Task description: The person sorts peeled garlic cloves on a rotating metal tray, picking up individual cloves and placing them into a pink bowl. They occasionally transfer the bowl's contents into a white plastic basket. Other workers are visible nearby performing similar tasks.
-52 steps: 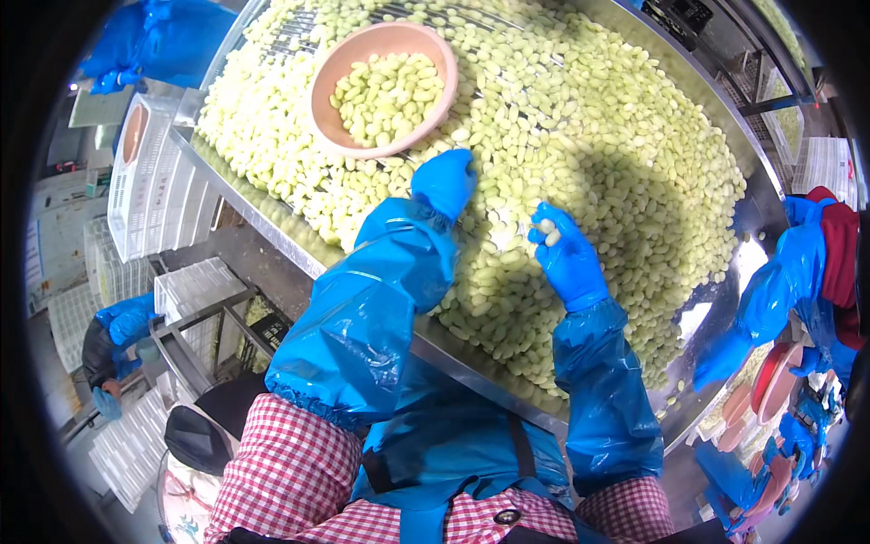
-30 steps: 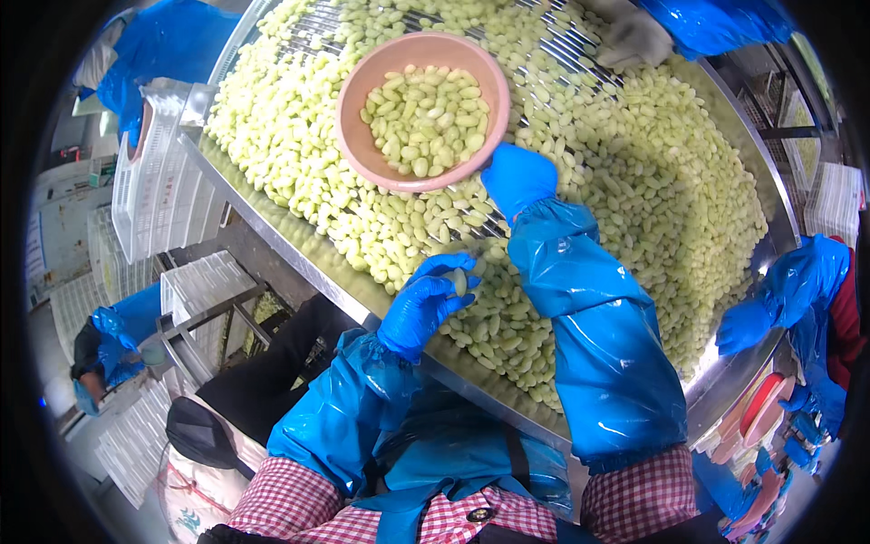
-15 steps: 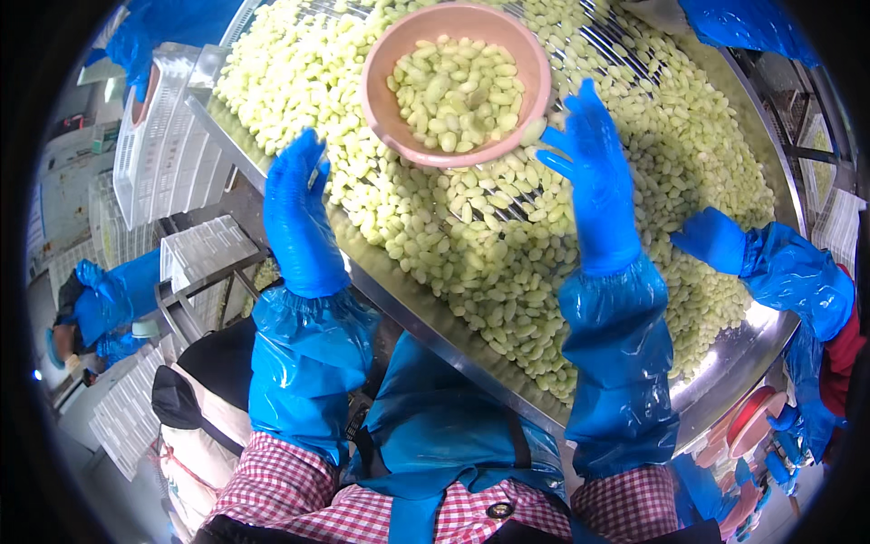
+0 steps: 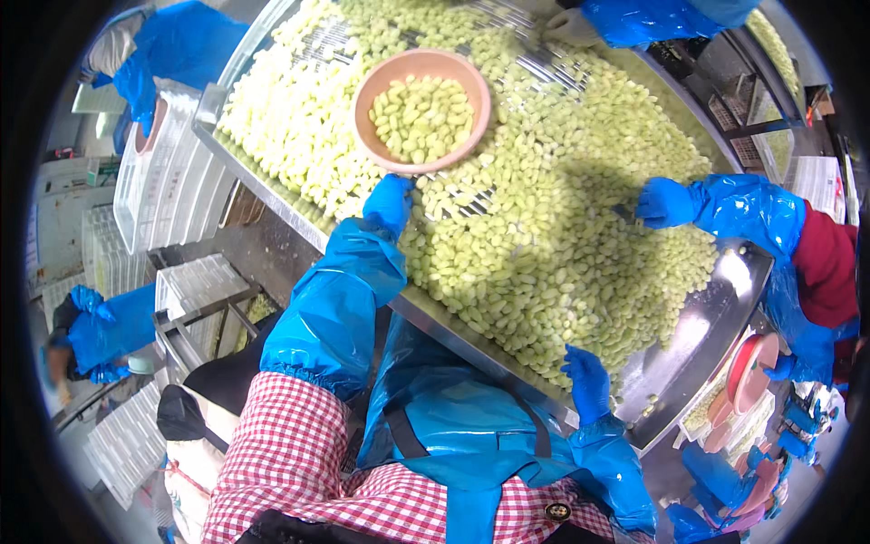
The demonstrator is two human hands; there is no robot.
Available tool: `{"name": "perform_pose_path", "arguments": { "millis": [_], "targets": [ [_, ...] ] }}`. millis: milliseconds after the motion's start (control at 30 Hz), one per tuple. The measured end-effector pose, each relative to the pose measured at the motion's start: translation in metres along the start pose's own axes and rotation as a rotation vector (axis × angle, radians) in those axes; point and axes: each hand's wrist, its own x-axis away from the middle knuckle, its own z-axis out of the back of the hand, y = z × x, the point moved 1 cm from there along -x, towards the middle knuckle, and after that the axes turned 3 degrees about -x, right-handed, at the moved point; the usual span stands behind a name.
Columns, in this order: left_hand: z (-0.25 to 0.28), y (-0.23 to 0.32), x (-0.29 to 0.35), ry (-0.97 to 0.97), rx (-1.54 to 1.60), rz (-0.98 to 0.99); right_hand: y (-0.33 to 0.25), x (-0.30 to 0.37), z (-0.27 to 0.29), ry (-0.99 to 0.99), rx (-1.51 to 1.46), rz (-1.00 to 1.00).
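Note:
A pink plastic bowl [image 4: 361, 136] holding pale green oval fruits that look like grapes [image 4: 423, 118] stands among loose fruits of the same kind [image 4: 544, 272] on a metal sorting table [image 4: 453, 340]. My left hand [image 4: 390, 205], in a blue glove, is at the bowl's near rim, low over the fruits. Its fingers are curled, their tips hidden; what they hold, if anything, does not show. At the table's near edge, far from the bowl, my right hand [image 4: 587, 383] is beside the heap with its blue-gloved fingers apart and nothing in them.
A co-worker's gloved hand [image 4: 666, 202] reaches onto the fruit from the right. Another blue sleeve [image 4: 652, 20] comes in at the top. White plastic crates [image 4: 168, 181] are stacked at the left, and a red and pink round container [image 4: 752, 367] stands at the right.
Both hands have come down from beside the bowl: the left to its near rim, the right back to the table's near edge. The bowl appears smaller and farther left.

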Motion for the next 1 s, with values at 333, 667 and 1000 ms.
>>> {"name": "perform_pose_path", "arguments": {
  "millis": [333,667,1000],
  "targets": [
    [0.031,0.028,0.026,0.056,0.309,0.408,0.006,0.022,-0.001,0.007,-0.07,-0.177],
    [0.094,0.015,0.045,-0.305,0.694,-0.011,-0.009,0.043,-0.021,0.077,-0.132,-0.164],
    [-0.034,-0.047,0.021,-0.305,0.42,0.31,-0.037,0.069,-0.04,0.113,-0.17,-0.219]
  ]
}}
